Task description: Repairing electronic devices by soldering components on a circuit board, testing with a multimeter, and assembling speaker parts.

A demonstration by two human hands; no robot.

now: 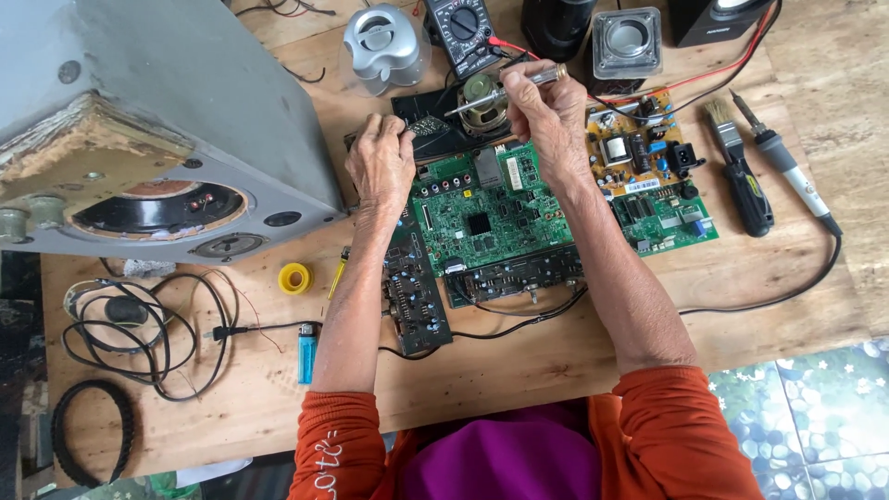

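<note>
Wooden table [556, 361] bears circuit boards [482, 222], speaker cabinet [185, 102], brush [736, 167].

There is 1 view, from a camera worn on the person's head. It looks steeply down, almost straight onto the wooden table [519, 361], from above and slightly behind the forearms. The person's chest and orange sleeves fill the bottom edge, so the far side of the table lies at the top of the frame. It sits near enough that the green circuit board [482, 218] occupies the centre, while a tiled floor [815, 407] shows at the lower right corner.
</note>
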